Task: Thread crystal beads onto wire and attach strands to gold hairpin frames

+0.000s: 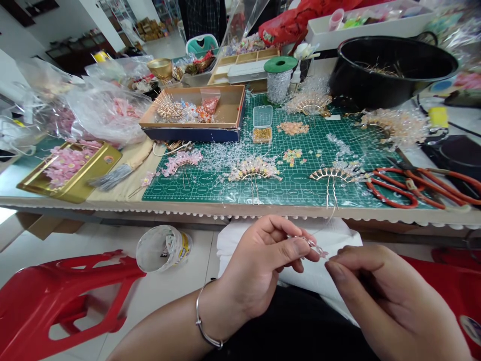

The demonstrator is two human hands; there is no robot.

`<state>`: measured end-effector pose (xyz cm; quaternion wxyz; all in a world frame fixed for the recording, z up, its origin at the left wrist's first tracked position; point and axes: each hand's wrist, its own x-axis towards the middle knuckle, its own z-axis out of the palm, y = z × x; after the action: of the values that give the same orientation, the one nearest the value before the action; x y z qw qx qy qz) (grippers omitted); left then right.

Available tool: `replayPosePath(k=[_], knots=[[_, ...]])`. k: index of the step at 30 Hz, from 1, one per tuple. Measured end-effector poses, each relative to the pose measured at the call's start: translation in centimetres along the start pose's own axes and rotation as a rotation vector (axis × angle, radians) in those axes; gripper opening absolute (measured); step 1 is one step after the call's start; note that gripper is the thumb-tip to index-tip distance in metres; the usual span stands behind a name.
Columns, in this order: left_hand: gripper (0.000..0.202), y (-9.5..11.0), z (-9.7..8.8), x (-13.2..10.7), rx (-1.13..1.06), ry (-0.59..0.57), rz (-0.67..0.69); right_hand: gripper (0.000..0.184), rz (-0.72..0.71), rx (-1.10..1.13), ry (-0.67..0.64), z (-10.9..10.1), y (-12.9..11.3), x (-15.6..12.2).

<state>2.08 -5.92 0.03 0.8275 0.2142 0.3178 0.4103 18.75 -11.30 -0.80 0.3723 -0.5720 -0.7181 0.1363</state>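
Your left hand (259, 265) pinches a small beaded wire sprig (313, 245) in front of the green cutting mat (195, 188); right hand (387, 301) is beside it, grip unclear.

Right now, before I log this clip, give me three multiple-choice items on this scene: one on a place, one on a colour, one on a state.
1. Where is the clear tub?
A) On the mat
B) On the floor
C) In the black pot

2. What colour are the pliers' handles?
A) Blue
B) Yellow
C) Red

3. What is the left hand doing?
A) Holding a beaded wire
B) Lying flat on the table
C) Gripping the pliers

Answers:
1. B, it sits on the tiles beside the red chair.
2. C, the handle loops show red.
3. A, it pinches the wire in the air.
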Motion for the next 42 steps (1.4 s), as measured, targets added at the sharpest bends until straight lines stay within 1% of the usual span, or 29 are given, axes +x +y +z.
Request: replayPosePath(k=[5, 9, 12, 17, 20, 23, 28, 31, 36, 42], knots=[[0.02, 0.0, -0.2, 0.1, -0.019, -0.034, -0.03, 0.014, 0.079, 0.157, -0.042, 0.0, -0.1, 0.3], [0.019, -0.1, -0.4, 0.2, -0.054, -0.053, -0.06, 0.015, 0.103, 0.211, -0.075, 0.2, -0.1, 0.2], [0.02, -0.1, -0.4, 0.2, -0.071, -0.058, -0.082, 0.017, 0.084, 0.209, -0.073, 0.2, 0.1, 0.1], [0.027, -0.1, -0.2, 0.3, -0.073, -0.083, -0.1, 0.012, 0.009, 0.218, -0.043, 0.1, 0.4, -0.4], [0.027, -0.1, -0.2, 0.3, -0.081, -0.092, -0.112, 0.01, -0.025, 0.226, -0.048, 0.1, 0.6, -0.7], [0.027, -0.2, -0.2, 0.4, -0.089, -0.107, -0.135, 0.012, -0.054, 0.237, -0.054, 0.1, 0.8, -0.9], [0.029, -0.4, -0.2, 0.5, -0.092, -0.111, -0.139, 0.014, -0.063, 0.181, -0.034, 0.1, 0.7, -1.0], [0.031, -0.4, -0.2, 0.4, -0.079, -0.102, -0.129, 0.015, -0.059, 0.141, -0.049, -0.1, 0.3, -0.7], [0.029, -0.2, 0.0, 0.3, -0.046, -0.088, -0.101, 0.014, -0.049, 0.126, -0.04, -0.3, -0.2, -0.2], [0.031, -0.1, 0.2, 0.1, 0.034, -0.068, -0.049, 0.014, -0.034, 0.102, -0.07, -0.7, -0.1, -0.7]])
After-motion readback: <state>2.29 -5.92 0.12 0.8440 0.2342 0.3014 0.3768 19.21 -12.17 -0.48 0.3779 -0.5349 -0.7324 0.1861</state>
